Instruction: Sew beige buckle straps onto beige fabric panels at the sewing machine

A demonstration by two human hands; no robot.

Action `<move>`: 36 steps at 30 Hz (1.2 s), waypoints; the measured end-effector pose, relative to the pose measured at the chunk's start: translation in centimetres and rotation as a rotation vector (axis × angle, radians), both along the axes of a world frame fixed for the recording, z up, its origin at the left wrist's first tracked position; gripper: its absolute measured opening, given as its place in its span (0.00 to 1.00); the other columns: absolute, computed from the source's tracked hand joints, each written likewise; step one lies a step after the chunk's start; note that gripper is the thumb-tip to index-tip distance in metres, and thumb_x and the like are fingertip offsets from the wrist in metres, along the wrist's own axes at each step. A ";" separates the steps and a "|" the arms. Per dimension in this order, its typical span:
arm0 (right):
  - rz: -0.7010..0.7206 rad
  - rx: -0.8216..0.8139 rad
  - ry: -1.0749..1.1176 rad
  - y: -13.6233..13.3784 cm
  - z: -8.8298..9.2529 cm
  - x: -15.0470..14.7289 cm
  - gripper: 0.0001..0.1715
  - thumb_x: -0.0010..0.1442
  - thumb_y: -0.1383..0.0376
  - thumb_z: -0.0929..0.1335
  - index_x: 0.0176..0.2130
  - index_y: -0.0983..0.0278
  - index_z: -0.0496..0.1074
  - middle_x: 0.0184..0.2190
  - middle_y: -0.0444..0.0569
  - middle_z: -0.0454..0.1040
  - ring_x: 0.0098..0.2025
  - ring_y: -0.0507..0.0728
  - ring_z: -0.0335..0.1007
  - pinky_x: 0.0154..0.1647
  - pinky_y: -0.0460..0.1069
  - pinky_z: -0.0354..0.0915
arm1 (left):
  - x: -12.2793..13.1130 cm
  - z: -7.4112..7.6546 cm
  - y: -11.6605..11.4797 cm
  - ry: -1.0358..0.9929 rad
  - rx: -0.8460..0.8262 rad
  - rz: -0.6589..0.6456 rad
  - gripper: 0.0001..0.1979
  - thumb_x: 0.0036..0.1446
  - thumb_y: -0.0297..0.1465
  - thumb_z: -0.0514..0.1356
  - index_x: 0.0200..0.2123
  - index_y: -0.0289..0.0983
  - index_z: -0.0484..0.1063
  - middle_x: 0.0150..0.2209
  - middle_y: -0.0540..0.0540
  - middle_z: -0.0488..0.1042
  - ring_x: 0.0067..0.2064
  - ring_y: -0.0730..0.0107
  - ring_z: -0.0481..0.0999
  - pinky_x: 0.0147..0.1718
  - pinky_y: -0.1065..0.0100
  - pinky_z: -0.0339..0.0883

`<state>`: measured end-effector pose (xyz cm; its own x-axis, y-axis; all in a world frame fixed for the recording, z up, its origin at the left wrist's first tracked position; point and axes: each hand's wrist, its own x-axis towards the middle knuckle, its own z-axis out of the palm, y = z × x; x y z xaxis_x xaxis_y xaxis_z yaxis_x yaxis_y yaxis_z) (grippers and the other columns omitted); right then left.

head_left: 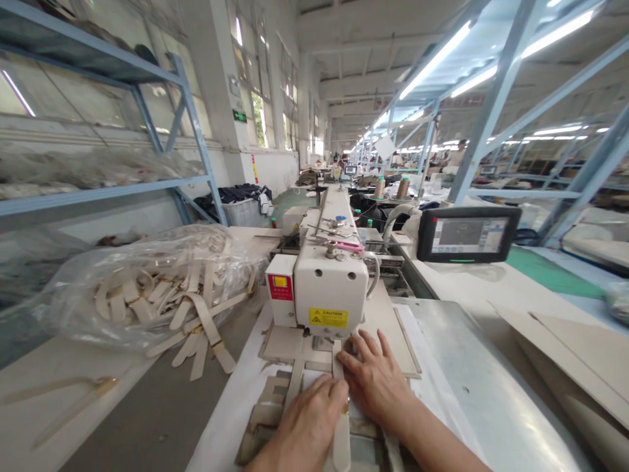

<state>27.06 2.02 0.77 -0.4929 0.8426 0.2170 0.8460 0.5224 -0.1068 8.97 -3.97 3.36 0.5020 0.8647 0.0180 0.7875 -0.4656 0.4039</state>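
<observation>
A beige strap [342, 440] with a small gold-coloured metal piece lies lengthwise under the sewing machine head [330, 288]. My left hand [310, 416] is closed on the strap near its metal piece, fingers curled and partly hidden. My right hand [377, 373] lies just right of the strap, its fingers spread over the beige clamp plate [400, 344]. Its index fingertip is close to the strap's far end; whether it touches is unclear. Beneath both hands is a cut-out template [258, 419] with several slots, on white sheeting.
A clear plastic bag [73, 295] spills many beige straps [209, 321] onto the table at left. One strap [59, 387] lies nearer me. Pink-handled snips [348, 246] rest on the machine. A control screen [469, 235] stands at right, beyond a metal bed [472, 380]. Blue shelving [196, 131] rises at left.
</observation>
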 end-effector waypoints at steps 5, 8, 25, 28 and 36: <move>-0.021 -0.008 -0.011 -0.8 0.7 -0.5 0.16 0.67 0.61 0.66 0.54 0.50 0.74 0.52 0.52 0.70 0.61 0.66 0.60 0.70 0.69 0.38 | -0.8 0.5 -0.6 0.002 -0.116 -0.029 0.13 0.54 0.20 0.54 0.42 0.37 0.66 0.49 0.41 0.74 0.53 0.59 0.72 0.54 0.65 0.67; -0.035 -0.013 -0.033 -0.9 1.2 -0.8 0.15 0.68 0.61 0.66 0.52 0.51 0.75 0.49 0.52 0.71 0.58 0.66 0.62 0.70 0.69 0.39 | -1.1 1.2 -1.0 -0.011 -0.098 -0.017 0.11 0.54 0.21 0.55 0.41 0.37 0.66 0.48 0.41 0.75 0.53 0.59 0.73 0.59 0.64 0.63; -0.001 0.045 -0.089 -1.9 -0.1 -1.4 0.18 0.69 0.63 0.63 0.56 0.51 0.72 0.47 0.53 0.72 0.55 0.67 0.65 0.70 0.70 0.39 | -3.0 -1.8 -2.2 0.114 0.031 -0.038 0.19 0.60 0.21 0.53 0.52 0.41 0.70 0.51 0.42 0.76 0.56 0.56 0.71 0.57 0.63 0.67; -0.022 0.043 -0.089 -1.8 -0.3 -0.8 0.20 0.68 0.64 0.63 0.57 0.49 0.72 0.47 0.53 0.72 0.55 0.66 0.65 0.70 0.71 0.38 | -2.3 -1.6 -2.2 0.152 0.036 -0.049 0.20 0.61 0.21 0.52 0.54 0.39 0.71 0.53 0.39 0.75 0.58 0.52 0.70 0.56 0.60 0.69; 0.020 -0.146 0.001 -0.6 1.2 0.1 0.24 0.66 0.64 0.63 0.59 0.52 0.72 0.53 0.54 0.72 0.57 0.64 0.68 0.68 0.71 0.47 | -1.9 -0.4 -1.8 0.087 0.028 0.032 0.17 0.59 0.21 0.55 0.49 0.39 0.71 0.49 0.41 0.75 0.55 0.57 0.72 0.59 0.60 0.64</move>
<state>27.17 1.45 1.98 -0.5094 0.8555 0.0930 0.8357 0.5176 -0.1838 7.11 -5.81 2.92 0.4750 0.8800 0.0001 0.8334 -0.4500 0.3208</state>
